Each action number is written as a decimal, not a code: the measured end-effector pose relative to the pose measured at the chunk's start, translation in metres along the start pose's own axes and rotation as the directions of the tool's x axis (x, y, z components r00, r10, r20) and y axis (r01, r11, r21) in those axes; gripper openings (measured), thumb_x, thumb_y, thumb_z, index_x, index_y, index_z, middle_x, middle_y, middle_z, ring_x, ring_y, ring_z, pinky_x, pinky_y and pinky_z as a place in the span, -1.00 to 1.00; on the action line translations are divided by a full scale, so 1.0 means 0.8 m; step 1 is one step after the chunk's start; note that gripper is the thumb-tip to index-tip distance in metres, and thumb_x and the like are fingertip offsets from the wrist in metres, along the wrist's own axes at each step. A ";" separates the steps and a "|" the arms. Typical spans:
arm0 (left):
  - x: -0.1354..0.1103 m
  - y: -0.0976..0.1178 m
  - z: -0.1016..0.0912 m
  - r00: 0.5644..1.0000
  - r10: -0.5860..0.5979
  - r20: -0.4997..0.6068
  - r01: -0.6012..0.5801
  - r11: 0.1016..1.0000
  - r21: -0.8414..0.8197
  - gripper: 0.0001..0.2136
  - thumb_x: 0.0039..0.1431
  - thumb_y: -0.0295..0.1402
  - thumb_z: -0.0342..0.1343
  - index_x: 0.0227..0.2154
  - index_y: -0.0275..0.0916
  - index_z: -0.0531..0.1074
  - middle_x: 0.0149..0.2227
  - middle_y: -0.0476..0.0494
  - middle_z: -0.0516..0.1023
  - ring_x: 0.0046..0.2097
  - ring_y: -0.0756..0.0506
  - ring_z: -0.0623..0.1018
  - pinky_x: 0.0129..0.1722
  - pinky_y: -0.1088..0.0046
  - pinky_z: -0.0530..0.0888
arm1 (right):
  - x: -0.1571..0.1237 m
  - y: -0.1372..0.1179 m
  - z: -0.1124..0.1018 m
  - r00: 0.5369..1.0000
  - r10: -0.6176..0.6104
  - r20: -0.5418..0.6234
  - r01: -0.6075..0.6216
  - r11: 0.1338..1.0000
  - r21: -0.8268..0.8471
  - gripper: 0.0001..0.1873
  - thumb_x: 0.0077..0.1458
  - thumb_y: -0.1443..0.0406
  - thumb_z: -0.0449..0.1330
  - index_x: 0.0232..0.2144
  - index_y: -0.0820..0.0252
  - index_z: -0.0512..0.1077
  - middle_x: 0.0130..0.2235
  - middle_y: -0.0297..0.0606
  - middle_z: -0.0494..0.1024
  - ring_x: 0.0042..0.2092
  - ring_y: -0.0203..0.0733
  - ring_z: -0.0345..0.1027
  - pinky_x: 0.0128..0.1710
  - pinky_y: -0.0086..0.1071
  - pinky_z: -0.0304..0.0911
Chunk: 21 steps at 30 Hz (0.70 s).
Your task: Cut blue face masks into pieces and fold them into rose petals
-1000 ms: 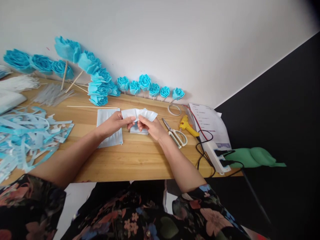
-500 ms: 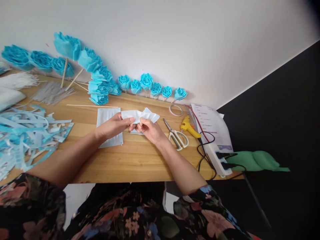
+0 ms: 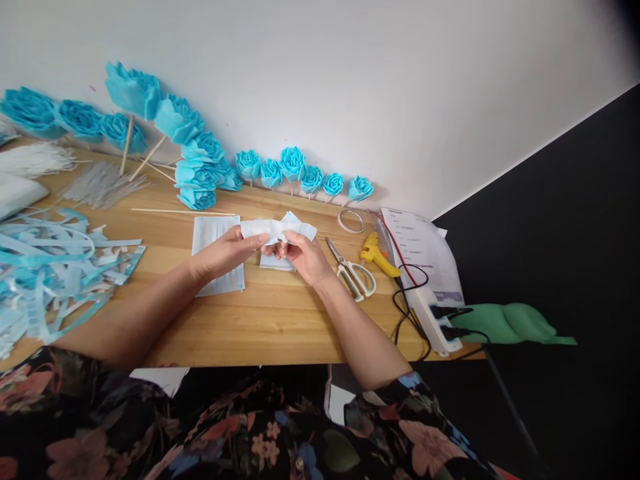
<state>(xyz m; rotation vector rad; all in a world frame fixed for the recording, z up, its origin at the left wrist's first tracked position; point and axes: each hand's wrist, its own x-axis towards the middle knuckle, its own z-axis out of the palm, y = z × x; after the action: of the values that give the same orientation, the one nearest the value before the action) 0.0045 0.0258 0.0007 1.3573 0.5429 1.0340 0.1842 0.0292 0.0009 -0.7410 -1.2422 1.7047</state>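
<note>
Between my two hands is a white and pale blue piece of thin fabric [image 3: 256, 231], gathered in at its middle like a bow. My left hand [image 3: 234, 252] is closed on its left part, thumb on top. With thumb and fingers, my right hand [image 3: 306, 257] pinches it near the gathered middle. A flat, pleated light blue sheet [image 3: 220, 283], like a face mask body, lies beneath my left wrist. Another pale blue piece [image 3: 277, 262] rests on the table below my fingers, partly hidden by them.
White-handled scissors [image 3: 356, 277], a yellow glue gun [image 3: 379, 255] and a tape roll [image 3: 351, 221] lie to the right, near a power strip [image 3: 435, 327]. Blue flowers [image 3: 293, 163] on sticks line the wall. Cut blue strips [image 3: 55, 267] are heaped at left; a thin stick [image 3: 183, 212] lies behind.
My right fingers have shifted a little on the fabric, and its middle looks more tightly gathered. More of the pale blue piece beneath shows. The view has moved slightly.
</note>
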 end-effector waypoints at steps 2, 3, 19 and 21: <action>-0.002 0.002 0.000 0.999 0.017 -0.050 -0.010 0.991 0.132 -0.67 0.23 -0.10 0.21 -0.49 -0.26 0.47 -0.38 -0.15 0.53 -0.28 -0.11 0.50 -0.18 0.34 0.45 | 0.001 0.001 0.000 0.998 0.021 -0.051 -0.021 1.000 -0.005 -0.51 -0.01 -0.15 0.27 -0.48 0.14 0.41 -0.54 -0.37 0.39 -0.41 -0.24 0.38 -0.36 -0.35 0.30; -0.003 0.004 0.001 0.997 0.022 -0.067 -0.008 0.980 0.199 -0.68 0.21 -0.10 0.23 -0.48 -0.26 0.48 -0.38 -0.14 0.54 -0.30 -0.10 0.50 -0.22 0.36 0.45 | 0.001 0.003 -0.001 0.996 0.024 -0.082 -0.025 0.999 -0.021 -0.50 -0.03 -0.16 0.29 -0.42 0.14 0.43 -0.52 -0.38 0.41 -0.44 -0.26 0.36 -0.38 -0.36 0.30; 0.007 -0.006 -0.014 0.820 -0.093 -0.565 0.018 0.990 -0.138 -0.69 -0.03 -0.16 0.36 -0.33 -0.32 0.59 -0.30 -0.24 0.66 -0.12 -0.28 0.63 -0.06 0.19 0.55 | 0.002 0.004 -0.011 0.982 0.021 -0.187 -0.072 0.959 -0.274 -0.51 -0.11 -0.08 0.41 -0.31 0.19 0.54 -0.31 -0.24 0.63 -0.27 -0.16 0.49 -0.22 -0.32 0.38; 0.006 -0.002 -0.013 0.805 -0.118 -0.581 0.053 0.990 -0.127 -0.69 -0.06 -0.15 0.37 -0.37 -0.30 0.59 -0.37 -0.20 0.65 -0.22 -0.25 0.64 -0.19 0.25 0.58 | 0.006 -0.002 -0.017 0.977 -0.066 -0.201 0.017 0.971 -0.238 -0.35 -0.10 -0.09 0.40 -0.04 0.14 0.50 -0.04 -0.17 0.63 -0.03 -0.08 0.51 -0.05 -0.27 0.41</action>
<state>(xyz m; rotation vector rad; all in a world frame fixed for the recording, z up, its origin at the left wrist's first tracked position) -0.0015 0.0352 -0.0014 0.8883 0.9863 1.3943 0.1942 0.0394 -0.0016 -1.0001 -1.3154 1.4193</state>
